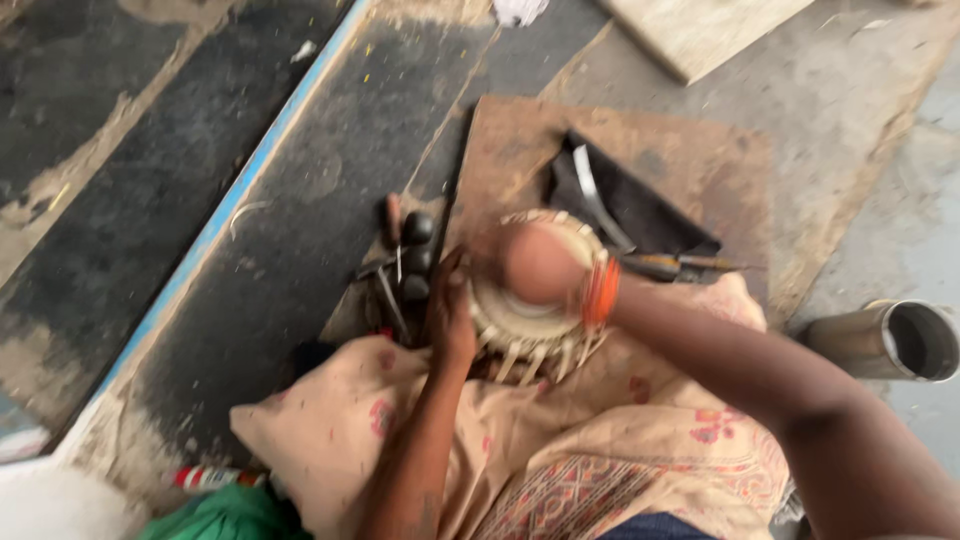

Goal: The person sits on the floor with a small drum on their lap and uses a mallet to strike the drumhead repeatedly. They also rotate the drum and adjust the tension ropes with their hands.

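A small hand drum (535,320) with a pale skin head and laced straps round its rim rests on my lap, on peach patterned cloth (560,440). My left hand (450,310) grips the drum's left side. My right hand (535,262), blurred by motion, is over the drum head with fingers closed; whether it holds anything is unclear. Orange bangles (600,290) ring my right wrist.
Dark round stones and metal tools (410,262) lie left of the drum on a brown board (700,170). A black cloth with a metal blade (615,205) lies behind. A wooden-handled tool (680,265) and a metal cup (895,340) sit to the right.
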